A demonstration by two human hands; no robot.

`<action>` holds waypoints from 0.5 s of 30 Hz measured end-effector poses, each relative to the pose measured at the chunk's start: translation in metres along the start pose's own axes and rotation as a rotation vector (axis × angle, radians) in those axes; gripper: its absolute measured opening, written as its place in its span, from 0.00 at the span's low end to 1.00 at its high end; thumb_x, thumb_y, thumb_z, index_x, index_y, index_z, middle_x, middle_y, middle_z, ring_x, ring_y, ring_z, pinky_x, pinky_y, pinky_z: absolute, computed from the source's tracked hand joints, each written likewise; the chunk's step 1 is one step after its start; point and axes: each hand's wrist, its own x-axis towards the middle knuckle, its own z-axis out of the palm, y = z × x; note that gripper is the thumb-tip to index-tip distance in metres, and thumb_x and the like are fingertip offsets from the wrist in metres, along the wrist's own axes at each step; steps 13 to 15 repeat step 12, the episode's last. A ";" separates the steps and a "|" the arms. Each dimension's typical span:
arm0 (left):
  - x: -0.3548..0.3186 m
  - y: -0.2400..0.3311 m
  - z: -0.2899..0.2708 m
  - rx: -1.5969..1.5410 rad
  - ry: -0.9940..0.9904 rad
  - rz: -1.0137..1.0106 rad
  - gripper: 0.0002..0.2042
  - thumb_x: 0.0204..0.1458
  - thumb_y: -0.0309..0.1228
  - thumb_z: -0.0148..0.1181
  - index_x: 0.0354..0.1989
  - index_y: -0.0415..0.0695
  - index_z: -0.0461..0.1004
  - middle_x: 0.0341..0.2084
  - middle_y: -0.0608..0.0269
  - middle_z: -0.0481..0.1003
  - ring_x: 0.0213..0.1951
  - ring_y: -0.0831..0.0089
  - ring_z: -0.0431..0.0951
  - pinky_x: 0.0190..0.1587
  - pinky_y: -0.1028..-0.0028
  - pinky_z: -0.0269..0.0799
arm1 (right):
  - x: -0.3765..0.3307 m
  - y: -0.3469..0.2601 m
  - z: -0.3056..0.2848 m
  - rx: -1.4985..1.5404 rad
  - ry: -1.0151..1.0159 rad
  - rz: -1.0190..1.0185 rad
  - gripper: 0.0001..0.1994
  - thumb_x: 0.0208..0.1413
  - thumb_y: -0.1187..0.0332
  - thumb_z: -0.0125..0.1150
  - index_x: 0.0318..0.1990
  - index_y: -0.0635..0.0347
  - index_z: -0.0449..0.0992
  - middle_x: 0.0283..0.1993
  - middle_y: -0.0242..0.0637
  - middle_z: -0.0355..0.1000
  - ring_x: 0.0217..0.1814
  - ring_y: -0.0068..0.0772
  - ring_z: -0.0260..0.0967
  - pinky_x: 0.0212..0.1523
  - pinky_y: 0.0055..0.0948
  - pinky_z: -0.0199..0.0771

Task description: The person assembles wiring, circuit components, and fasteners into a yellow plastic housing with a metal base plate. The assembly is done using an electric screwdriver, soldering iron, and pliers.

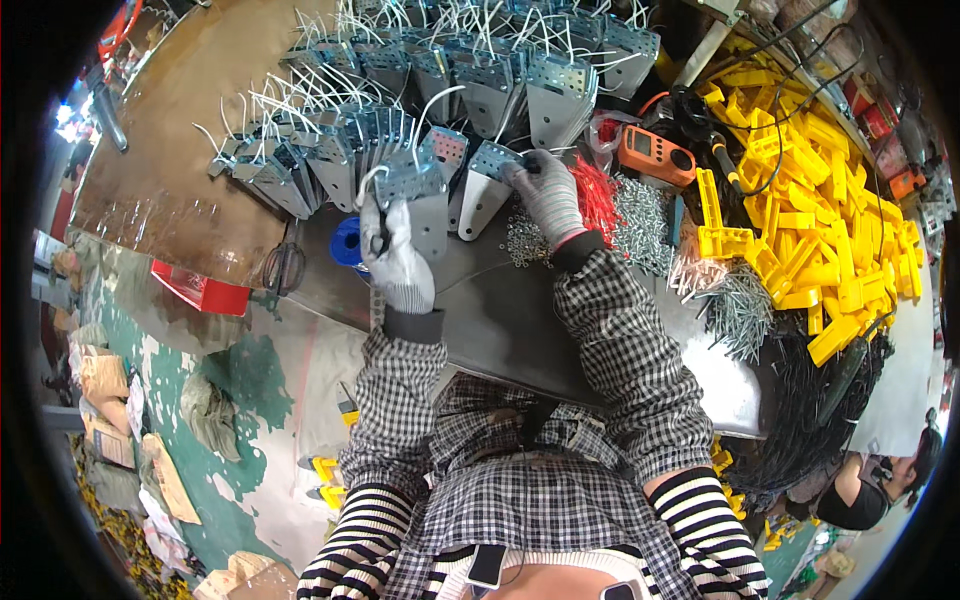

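My gloved left hand (400, 262) is closed at the left edge of a grey metal bracket (430, 225), which has a blue perforated top and a white wire at its corner. A small dark item shows by its fingers; I cannot make out what it is. To the right, my gloved right hand (552, 198) pinches the top corner of a second metal bracket (482, 202), tapering and rounded at its lower end. Another bracket with a reddish perforated patch (445, 148) stands between and behind these two. A blue spool (346, 243) sits left of my left hand.
Rows of similar brackets (560, 95) with white wires fill the back. On the right lie small screws (645, 225), red wires (594, 196), an orange meter (655, 155), long screws (742, 310), yellow plastic parts (820, 220) and black cables (800, 410). Scissors (283, 268) and brown board (165, 200) are left.
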 end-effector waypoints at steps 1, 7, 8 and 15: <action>-0.003 0.003 -0.003 -0.125 0.015 0.041 0.18 0.60 0.26 0.52 0.58 0.34 0.67 0.53 0.61 0.71 0.53 0.75 0.68 0.59 0.73 0.60 | 0.004 0.008 -0.001 0.111 -0.063 0.097 0.16 0.51 0.60 0.64 0.38 0.66 0.78 0.34 0.51 0.76 0.38 0.51 0.75 0.41 0.41 0.74; -0.039 0.036 -0.066 0.099 -0.297 -0.179 0.18 0.57 0.21 0.53 0.57 0.35 0.69 0.50 0.64 0.72 0.52 0.77 0.70 0.57 0.75 0.62 | -0.002 -0.011 0.002 0.296 -0.188 0.242 0.15 0.54 0.62 0.62 0.40 0.67 0.77 0.33 0.47 0.76 0.36 0.38 0.74 0.37 0.34 0.73; -0.046 0.024 -0.084 0.214 -0.407 -0.269 0.18 0.57 0.21 0.55 0.57 0.35 0.69 0.50 0.65 0.72 0.50 0.77 0.71 0.56 0.76 0.64 | -0.004 -0.014 0.004 -0.008 -0.102 0.095 0.16 0.51 0.60 0.64 0.38 0.66 0.78 0.35 0.53 0.77 0.41 0.54 0.75 0.43 0.42 0.74; -0.071 0.040 -0.087 0.431 -0.822 -0.378 0.20 0.57 0.24 0.57 0.59 0.41 0.69 0.55 0.55 0.72 0.60 0.71 0.68 0.63 0.73 0.59 | -0.014 -0.041 0.009 -0.222 -0.117 0.069 0.23 0.50 0.55 0.65 0.49 0.60 0.75 0.39 0.53 0.77 0.45 0.54 0.75 0.47 0.43 0.73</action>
